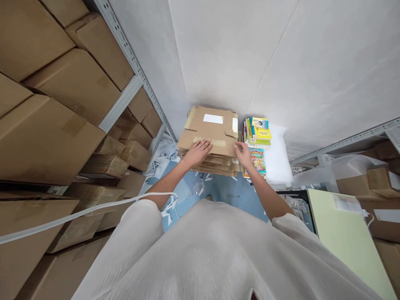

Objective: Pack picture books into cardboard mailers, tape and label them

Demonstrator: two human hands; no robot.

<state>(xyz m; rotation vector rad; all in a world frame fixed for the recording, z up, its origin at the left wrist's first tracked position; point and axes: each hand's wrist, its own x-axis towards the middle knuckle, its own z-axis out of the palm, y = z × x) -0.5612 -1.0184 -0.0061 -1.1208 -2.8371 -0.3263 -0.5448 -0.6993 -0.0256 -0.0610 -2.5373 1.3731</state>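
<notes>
Smooth pale-grey wall panels (234, 50) rise toward twelve o'clock, above a blue floor (223, 187) littered with white scraps (168, 217); perforated metal shelving (123, 46) stands at ten o'clock, packed with brown boxes (75, 79). Near the middle of the view sits a stack of flattened cardboard (215, 130), matte, brown and ragged-layered along its near side. Its roughly rectangular top sheet carries tan tape and two white labels (213, 118), their print too small to read. That sheet's near edge runs roughly from nine to three o'clock, seemingly along its longer axis, with the labelled part toward twelve. Left hand (197, 153), ringed, lies palm down on the sheet's near part, fingers spread; right hand (243, 154) has bent fingers at its four o'clock corner, though whether they pinch it I cannot tell. Just beside, at three o'clock, glossy, colourful books (258, 143) are piled, their titles illegible, next to a soft white sheet (277, 154). Toward four o'clock stands a flat, pale-green board (343, 233).
</notes>
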